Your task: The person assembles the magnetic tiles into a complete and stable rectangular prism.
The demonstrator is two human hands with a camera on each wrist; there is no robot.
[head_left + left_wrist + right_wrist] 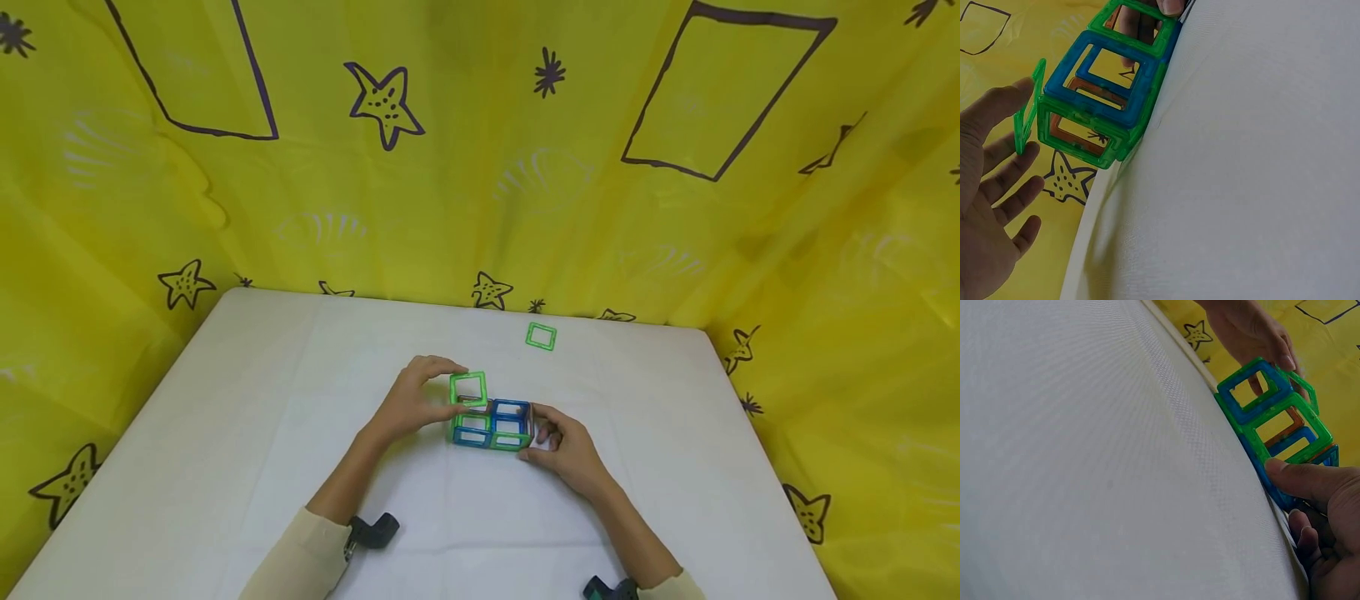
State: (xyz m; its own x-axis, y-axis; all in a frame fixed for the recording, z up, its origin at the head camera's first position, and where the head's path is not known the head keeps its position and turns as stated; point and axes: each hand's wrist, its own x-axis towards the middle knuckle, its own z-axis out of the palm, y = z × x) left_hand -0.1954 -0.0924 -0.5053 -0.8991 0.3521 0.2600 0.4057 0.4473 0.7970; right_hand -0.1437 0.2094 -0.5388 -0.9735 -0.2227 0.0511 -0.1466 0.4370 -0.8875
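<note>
My left hand pinches a green square magnetic tile between thumb and fingers. The tile stands upright above the left end of a block built of blue, green and orange-brown square magnetic tiles, two squares long with open centres. In the left wrist view, the held tile is beside the block's green end face, with a narrow gap at its upper part. My right hand grips the block's right end; its thumb presses a green side tile in the right wrist view.
Another green square tile lies by itself near the back of the white table. A yellow curtain with starfish drawings hangs behind and along both sides. Dark camera mounts sit on the wrists.
</note>
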